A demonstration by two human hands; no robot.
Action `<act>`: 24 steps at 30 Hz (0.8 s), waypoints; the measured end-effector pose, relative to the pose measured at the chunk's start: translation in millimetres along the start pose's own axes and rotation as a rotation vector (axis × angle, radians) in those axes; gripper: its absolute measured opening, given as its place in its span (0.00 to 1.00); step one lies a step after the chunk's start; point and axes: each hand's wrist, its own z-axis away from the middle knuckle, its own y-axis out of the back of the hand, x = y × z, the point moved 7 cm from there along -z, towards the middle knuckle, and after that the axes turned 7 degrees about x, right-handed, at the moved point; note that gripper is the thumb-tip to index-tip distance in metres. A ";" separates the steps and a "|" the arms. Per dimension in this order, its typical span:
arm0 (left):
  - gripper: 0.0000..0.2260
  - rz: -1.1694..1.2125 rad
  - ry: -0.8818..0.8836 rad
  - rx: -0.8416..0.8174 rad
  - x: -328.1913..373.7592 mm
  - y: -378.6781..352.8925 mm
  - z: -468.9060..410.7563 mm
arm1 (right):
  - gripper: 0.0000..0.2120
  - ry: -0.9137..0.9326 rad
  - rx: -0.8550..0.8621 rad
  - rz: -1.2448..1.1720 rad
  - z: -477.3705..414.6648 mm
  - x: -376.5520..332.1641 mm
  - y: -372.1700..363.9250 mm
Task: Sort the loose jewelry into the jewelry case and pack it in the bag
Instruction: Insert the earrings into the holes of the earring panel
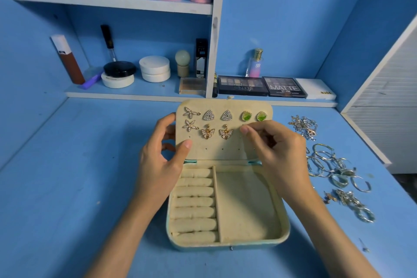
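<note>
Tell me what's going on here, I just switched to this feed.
A person is filling an open jewelry case on the blue table. The left hand holds the raised lid by its edge. The right hand has its fingertips at the lid's second row; whatever they pinch is hidden. Eight earrings are pinned there. The ring rolls and side compartment are empty. Rings and chains lie loose to the right.
</note>
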 end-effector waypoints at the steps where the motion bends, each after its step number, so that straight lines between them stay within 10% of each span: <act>1: 0.17 0.002 -0.001 -0.001 0.3 -0.1 0.1 | 0.07 0.001 0.018 0.010 0.3 -0.5 0.7; 24: 0.19 0.000 0.013 0.007 -9.6 -0.6 -2.2 | 0.07 0.136 0.103 0.200 6.5 -7.0 9.3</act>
